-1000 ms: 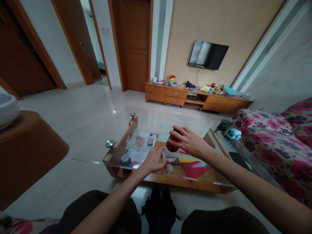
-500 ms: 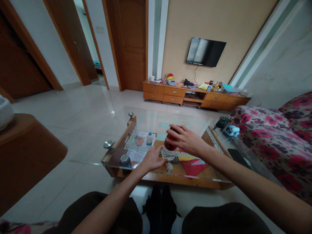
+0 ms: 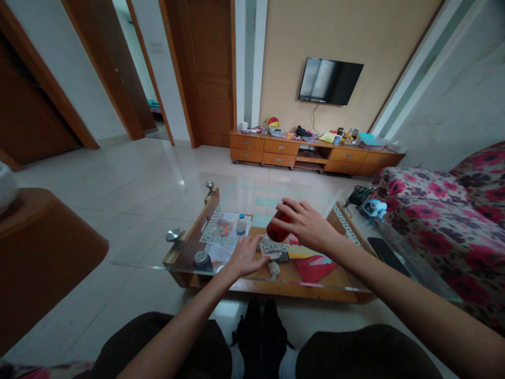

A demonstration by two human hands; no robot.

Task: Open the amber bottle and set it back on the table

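Wrapped round a dark red container is my right hand, which holds it tilted above a clear glass dish. The container's lower end points down to the left, close over the dish. My left hand grips the dish's left side between thumb and fingers. Whether anything comes out of the container is too small to tell. Both hands are over the glass-topped coffee table.
A small bottle with a blue cap and a dark can stand left of my hands. A crumpled tissue lies nearer me. To the right are a black phone, a blue-white object and a floral sofa.
My right hand has tilted the red container further, its top end moving right and its lower end left over the dish. The left hand remains at the dish. The view has shifted slightly.
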